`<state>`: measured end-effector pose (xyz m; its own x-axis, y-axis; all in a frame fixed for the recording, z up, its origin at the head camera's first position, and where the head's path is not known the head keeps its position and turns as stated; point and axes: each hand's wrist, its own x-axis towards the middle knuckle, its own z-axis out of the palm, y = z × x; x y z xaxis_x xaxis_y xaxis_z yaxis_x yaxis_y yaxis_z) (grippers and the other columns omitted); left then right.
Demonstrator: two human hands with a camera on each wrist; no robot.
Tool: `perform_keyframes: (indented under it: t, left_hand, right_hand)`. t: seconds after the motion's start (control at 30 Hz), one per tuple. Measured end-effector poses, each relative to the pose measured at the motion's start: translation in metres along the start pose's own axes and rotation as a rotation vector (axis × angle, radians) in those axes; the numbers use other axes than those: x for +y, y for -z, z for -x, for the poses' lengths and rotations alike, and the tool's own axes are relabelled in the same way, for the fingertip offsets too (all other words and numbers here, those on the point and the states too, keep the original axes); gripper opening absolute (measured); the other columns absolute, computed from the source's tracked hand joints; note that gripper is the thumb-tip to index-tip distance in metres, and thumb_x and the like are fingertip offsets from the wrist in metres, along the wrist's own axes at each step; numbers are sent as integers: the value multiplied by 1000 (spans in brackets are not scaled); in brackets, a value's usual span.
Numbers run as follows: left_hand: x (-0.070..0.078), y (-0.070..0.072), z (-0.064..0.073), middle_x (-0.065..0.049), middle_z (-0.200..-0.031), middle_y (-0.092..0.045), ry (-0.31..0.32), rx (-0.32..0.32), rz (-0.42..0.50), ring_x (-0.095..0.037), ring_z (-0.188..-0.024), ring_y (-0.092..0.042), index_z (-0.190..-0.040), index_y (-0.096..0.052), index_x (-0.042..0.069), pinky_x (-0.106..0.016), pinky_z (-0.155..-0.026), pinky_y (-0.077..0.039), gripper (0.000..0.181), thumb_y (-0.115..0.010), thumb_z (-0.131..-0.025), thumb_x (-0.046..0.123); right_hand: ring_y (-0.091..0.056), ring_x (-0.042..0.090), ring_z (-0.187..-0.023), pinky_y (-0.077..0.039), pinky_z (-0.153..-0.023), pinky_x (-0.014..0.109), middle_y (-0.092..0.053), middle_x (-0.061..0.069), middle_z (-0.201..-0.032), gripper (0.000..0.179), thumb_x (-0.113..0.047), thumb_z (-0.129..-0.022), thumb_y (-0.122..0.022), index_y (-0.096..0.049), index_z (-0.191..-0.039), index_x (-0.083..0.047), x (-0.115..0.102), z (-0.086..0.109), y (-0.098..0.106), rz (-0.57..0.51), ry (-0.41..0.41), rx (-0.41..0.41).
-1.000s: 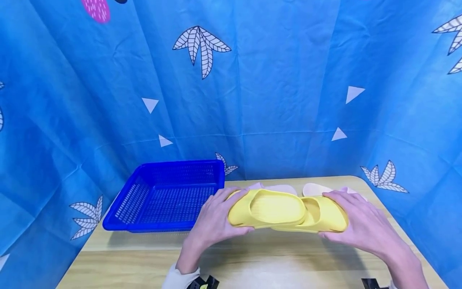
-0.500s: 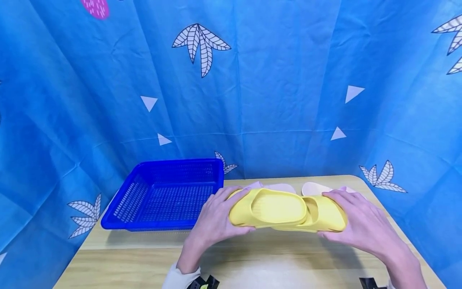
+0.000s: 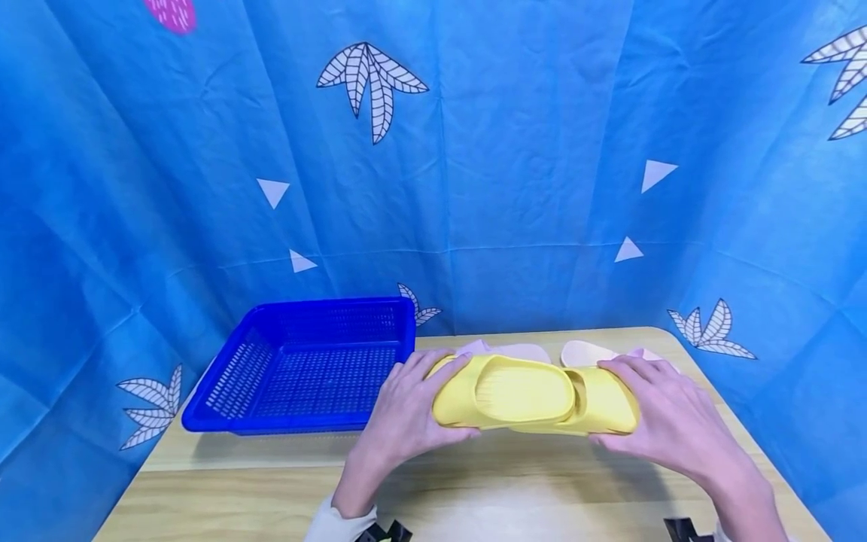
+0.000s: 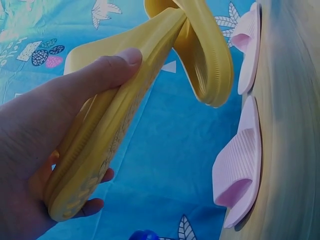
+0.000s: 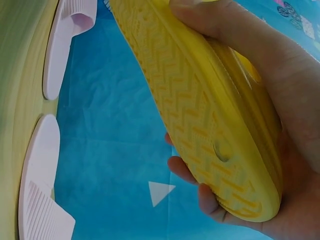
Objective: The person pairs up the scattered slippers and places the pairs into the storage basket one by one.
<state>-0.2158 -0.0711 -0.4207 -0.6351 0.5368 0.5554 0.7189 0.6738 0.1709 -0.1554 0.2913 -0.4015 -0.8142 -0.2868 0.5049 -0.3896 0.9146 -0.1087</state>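
Table [image 3: 271,497] below fingers. Left hand [image 3: 406,406] grips yellow slipper [image 3: 523,393]; right hand [image 3: 667,418] grips second slipper [image 3: 607,403]. Loosened fingers could drop either.

Clock centred where the left slipper [image 3: 463,393] overlaps the front of the right slipper [image 3: 609,405], both held above the table [image 3: 237,497]: left hand [image 3: 406,399] on the 9 o'clock end, right hand [image 3: 670,414] on the 3. Basket [image 3: 298,423] on table at 9, past the left hand. Far table edge, partly hidden: one back slipper [image 3: 531,351] at 11, other back slipper [image 3: 582,352] at 1; curtain [image 3: 528,165] behind everything at 12, wrapping round to 9 and 3.
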Motion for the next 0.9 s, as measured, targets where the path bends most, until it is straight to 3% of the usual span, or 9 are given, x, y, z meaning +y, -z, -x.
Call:
perform_keyframes:
  t: [0.5, 0.73, 0.9]
  left_hand:
    - [1, -4, 1, -1, -139, -59, -13, 29, 19, -22, -123, -54, -147, -57, 26, -38, -81, -49, 101, -89, -61, 68]
    - [5, -11, -1, 0, -140, -59, -9, 34, 58, -19, -124, -54, -146, -58, 27, -37, -80, -48, 100, -89, -59, 67]
    - [3, -11, 0, 1, -139, -59, -13, 64, 74, -19, -123, -55, -145, -58, 29, -38, -81, -49, 101, -91, -57, 66]
  right_hand:
    - [-61, 32, -98, -47, -67, 51, -67, 5, -117, 95, -60, -46, -96, -65, -127, -19, -8, -3, -7, 20, 0, -7]
    - [-61, 29, -93, -42, -63, 41, -68, 6, -118, 95, -61, -48, -94, -65, -128, -18, -14, -4, -10, 8, 42, -3]
    - [-61, 31, -94, -47, -63, 46, -66, 7, -120, 98, -57, -47, -96, -64, -131, -16, -15, -3, -12, 12, 56, 0]
